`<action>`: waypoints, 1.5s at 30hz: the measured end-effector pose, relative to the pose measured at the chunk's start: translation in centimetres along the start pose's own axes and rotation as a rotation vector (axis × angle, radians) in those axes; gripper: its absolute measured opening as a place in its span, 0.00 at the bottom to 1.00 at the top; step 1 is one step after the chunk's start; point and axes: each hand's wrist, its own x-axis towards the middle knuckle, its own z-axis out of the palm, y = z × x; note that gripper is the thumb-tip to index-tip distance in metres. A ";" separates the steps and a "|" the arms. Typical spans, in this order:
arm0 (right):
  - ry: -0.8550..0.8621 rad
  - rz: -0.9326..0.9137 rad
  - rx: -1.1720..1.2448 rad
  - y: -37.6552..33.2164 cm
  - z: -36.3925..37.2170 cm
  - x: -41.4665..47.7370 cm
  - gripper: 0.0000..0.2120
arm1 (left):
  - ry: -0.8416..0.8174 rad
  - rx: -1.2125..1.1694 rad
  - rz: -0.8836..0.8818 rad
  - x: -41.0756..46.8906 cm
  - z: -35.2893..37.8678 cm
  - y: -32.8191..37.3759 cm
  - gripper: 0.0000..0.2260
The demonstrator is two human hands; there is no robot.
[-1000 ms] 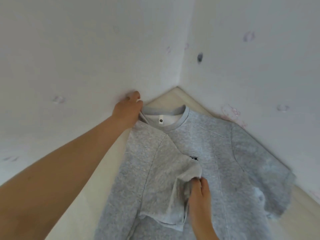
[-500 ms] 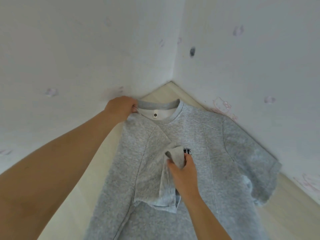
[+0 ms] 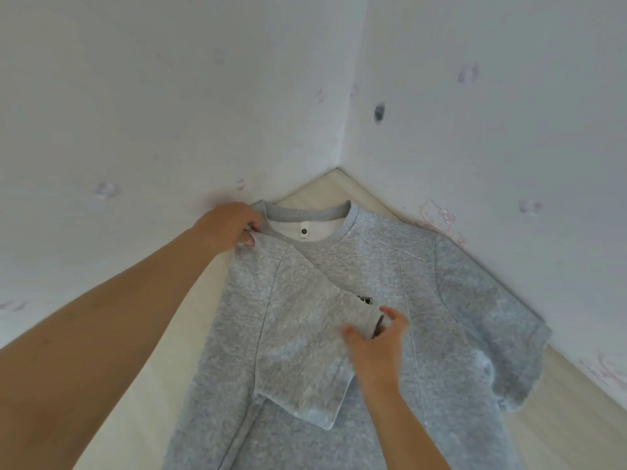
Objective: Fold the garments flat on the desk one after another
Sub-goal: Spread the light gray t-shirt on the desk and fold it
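Pale desk (image 3: 559,429) bears a grey shirt (image 3: 424,283). Left hand (image 3: 230,228) pinches its shoulder; right hand (image 3: 376,340) pinches the folded sleeve (image 3: 305,351) at its cuff.

1. Two walls met in a corner behind the desk (image 3: 325,189); the left wall (image 3: 169,113) and the right wall (image 3: 492,130) closed off both far sides.
2. The grey T-shirt (image 3: 424,283) covered most of the desk, its spread sleeve (image 3: 509,351) lying just beside the right wall's foot.
3. A bare wedge of desk showed between the collar (image 3: 307,213) and the corner.
4. A bare strip ran along the shirt's left edge, with the left hand (image 3: 227,225) and its forearm reaching across above it, close to the left wall.
5. More bare desk showed at the near right, past the sleeve.
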 end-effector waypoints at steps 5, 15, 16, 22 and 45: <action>0.204 -0.219 -0.006 -1.0 -2.5 2.2 0.08 | 0.058 0.025 -0.035 0.2 -0.3 -0.7 0.05; 0.189 -0.151 -0.089 -0.5 -3.6 1.0 0.03 | 0.179 0.214 -0.120 0.6 0.8 1.1 0.08; 0.191 -0.189 -0.113 -0.6 -3.7 0.7 0.02 | 0.182 0.254 -0.150 0.5 0.9 1.4 0.08; 0.049 -0.060 -0.345 0.9 -3.8 2.1 0.15 | 0.344 0.274 -0.191 -0.7 3.2 2.4 0.21; -0.443 0.527 0.340 -4.5 -0.6 0.7 0.20 | 0.418 -0.214 -0.232 -27.5 17.7 12.8 0.19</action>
